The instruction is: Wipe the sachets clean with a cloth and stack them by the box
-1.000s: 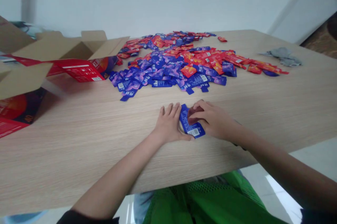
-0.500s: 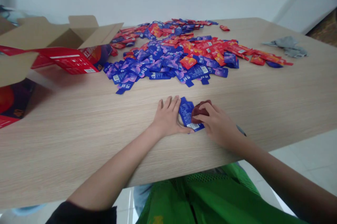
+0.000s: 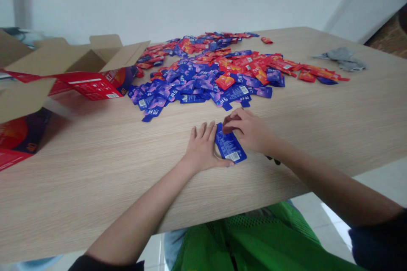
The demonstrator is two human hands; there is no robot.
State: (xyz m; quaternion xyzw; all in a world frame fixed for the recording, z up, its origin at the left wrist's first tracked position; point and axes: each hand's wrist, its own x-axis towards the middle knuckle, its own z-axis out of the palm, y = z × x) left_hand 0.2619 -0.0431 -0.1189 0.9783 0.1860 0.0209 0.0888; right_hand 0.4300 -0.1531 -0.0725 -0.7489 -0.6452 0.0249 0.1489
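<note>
A blue sachet (image 3: 229, 148) with white print and a barcode lies flat on the table in front of me. My left hand (image 3: 205, 148) rests flat along its left side, fingers spread, with the thumb at the lower edge. My right hand (image 3: 251, 129) is closed over the top end of the sachet, fingers bent. A dark red cloth (image 3: 226, 128) shows only in part under those fingers; the rest of it is hidden by the hand.
Beyond my hands is a heap of blue sachets (image 3: 197, 76) and red sachets (image 3: 244, 65). Open red cartons (image 3: 92, 84) stand at the left. A grey cloth (image 3: 345, 59) lies at the right. Small black things (image 3: 273, 160) lie beside my right forearm.
My right hand has moved with the dark red cloth from the lower right of the sachet up to its top end, uncovering the barcode. My left hand stays beside the sachet.
</note>
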